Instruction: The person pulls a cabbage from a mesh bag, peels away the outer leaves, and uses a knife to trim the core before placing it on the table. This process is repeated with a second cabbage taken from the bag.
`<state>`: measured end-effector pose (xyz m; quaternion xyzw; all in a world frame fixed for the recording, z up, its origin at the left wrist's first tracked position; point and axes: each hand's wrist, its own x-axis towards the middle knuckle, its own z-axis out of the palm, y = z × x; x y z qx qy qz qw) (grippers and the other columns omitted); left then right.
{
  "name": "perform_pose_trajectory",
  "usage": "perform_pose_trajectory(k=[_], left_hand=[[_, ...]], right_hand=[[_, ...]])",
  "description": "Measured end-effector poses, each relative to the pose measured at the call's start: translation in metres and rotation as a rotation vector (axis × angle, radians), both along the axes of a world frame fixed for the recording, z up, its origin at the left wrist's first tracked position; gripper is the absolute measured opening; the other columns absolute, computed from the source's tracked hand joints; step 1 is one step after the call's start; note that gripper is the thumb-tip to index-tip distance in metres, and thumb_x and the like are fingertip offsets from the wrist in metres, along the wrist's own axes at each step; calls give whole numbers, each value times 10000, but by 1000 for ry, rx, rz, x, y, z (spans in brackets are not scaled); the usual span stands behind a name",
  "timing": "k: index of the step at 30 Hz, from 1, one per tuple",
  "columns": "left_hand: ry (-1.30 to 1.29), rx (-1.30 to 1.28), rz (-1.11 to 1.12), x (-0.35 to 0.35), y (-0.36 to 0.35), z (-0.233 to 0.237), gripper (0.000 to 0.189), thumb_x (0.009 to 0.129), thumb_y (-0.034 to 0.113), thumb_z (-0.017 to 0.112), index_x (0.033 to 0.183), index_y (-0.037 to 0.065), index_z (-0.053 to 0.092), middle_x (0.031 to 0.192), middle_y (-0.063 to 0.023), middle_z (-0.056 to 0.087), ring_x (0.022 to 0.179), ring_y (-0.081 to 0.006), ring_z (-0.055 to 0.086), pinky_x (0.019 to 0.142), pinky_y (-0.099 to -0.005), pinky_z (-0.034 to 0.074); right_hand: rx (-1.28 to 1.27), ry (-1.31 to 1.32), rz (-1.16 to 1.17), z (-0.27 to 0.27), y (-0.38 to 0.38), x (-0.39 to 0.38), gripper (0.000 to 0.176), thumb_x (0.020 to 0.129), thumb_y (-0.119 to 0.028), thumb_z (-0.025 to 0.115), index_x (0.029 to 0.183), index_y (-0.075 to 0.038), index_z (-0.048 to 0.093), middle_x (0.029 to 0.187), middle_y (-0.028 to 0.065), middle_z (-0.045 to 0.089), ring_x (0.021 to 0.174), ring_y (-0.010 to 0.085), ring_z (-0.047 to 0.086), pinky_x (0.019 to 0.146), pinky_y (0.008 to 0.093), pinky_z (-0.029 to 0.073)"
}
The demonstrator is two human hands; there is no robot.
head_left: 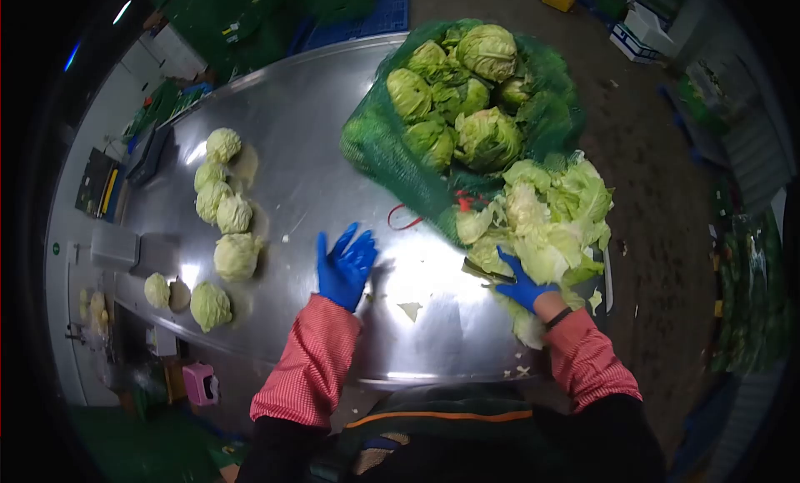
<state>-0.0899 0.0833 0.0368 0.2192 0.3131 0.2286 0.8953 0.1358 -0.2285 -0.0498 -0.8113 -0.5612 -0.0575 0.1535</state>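
My left hand (pixel 346 268), in a blue glove, is over the metal table (pixel 317 191) with its fingers spread and nothing in it. My right hand (pixel 523 285), also gloved in blue, is closed around what looks like a knife (pixel 487 271), its dark flat part pointing left. That hand rests against a heap of loose cabbage leaves (pixel 558 225) at the table's right edge. A green net bag (pixel 392 162) lies open behind the heap, with several whole cabbages (pixel 489 137) in it. Trimmed pale cabbages (pixel 237 257) stand in a loose row on the left.
A red tie (pixel 405 217) lies beside the net bag. Leaf scraps (pixel 410 310) are scattered near the front edge. A grey plastic tub (pixel 115 246) is at the left end of the table, and a pink container (pixel 200 384) stands below. Blue crates (pixel 358 25) are beyond the far edge.
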Motion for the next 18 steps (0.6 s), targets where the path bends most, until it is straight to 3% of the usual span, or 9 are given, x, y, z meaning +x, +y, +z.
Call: perform_pose_trajectory(k=[1, 3, 4, 6, 8, 9, 13, 14, 18], left_hand=[[-21, 31, -98, 31, -6, 10, 718, 924, 578, 467, 1383, 26, 450, 1299, -177, 549, 1116, -257, 578, 1022, -386, 442], [-179, 71, -319, 90, -15, 19, 689, 956, 548, 426, 1389, 12, 432, 1291, -201, 559, 1159, -282, 569, 1023, -405, 444], [-207, 75, -408, 119, -20, 28, 675, 963, 526, 435, 1393, 5, 421, 1299, -203, 552, 1155, -289, 571, 1008, -405, 459], [-120, 8, -450, 172, -25, 19, 634, 941, 492, 520, 1358, 20, 455, 1262, -183, 573, 1086, -286, 598, 966, -407, 488], [57, -40, -386, 216, -23, -5, 617, 913, 495, 574, 1313, 34, 490, 1181, -157, 597, 988, -269, 613, 895, -396, 511], [155, -50, -333, 237, -21, -17, 604, 897, 502, 596, 1280, 41, 516, 1127, -140, 608, 924, -258, 617, 850, -388, 521], [397, -92, -287, 296, -6, -67, 726, 838, 652, 571, 1239, 48, 529, 1044, -88, 579, 945, -228, 555, 844, -429, 476], [281, -55, -378, 303, 2, -82, 860, 816, 721, 528, 1360, 58, 459, 1200, -105, 571, 1101, -250, 532, 911, -436, 446], [-79, -198, -402, 309, -11, -72, 826, 851, 697, 492, 1427, 112, 398, 1474, -129, 407, 1350, -308, 390, 1102, -484, 321]], right_hand=[[89, -122, 95, -2, -3, 15, 581, 849, -484, 635, 1311, -143, 544, 1030, 86, 663, 756, 228, 653, 647, 380, 530], [-573, 1288, -141, 111, 33, 29, 522, 840, -535, 651, 1152, -116, 646, 768, 33, 645, 593, 128, 589, 531, 286, 480], [-470, 1307, -186, 146, 47, 38, 483, 837, -550, 662, 1048, -116, 686, 628, -6, 578, 511, 63, 510, 470, 223, 412], [-78, 1315, -253, 147, 71, 80, 454, 870, -514, 640, 981, -75, 671, 653, 0, 589, 525, 73, 527, 480, 232, 424], [248, 1186, -455, 153, 112, 120, 493, 881, -456, 646, 1162, -52, 614, 741, 6, 601, 598, 54, 550, 500, 218, 429], [287, 1150, -477, 137, 127, 150, 606, 877, -490, 625, 1283, -48, 546, 911, 97, 674, 748, 163, 653, 629, 287, 508], [41, 718, -581, 85, 172, 222, 848, 824, -658, 554, 1405, -55, 421, 1270, 246, 559, 1163, 367, 553, 962, 403, 445], [-62, 669, -608, 83, 178, 226, 898, 809, -691, 543, 1426, -57, 393, 1322, 265, 520, 1227, 391, 509, 1015, 415, 415], [-42, 759, -547, 80, 169, 196, 987, 770, -713, 573, 1462, -58, 318, 1313, 249, 536, 1188, 375, 547, 971, 408, 452]])
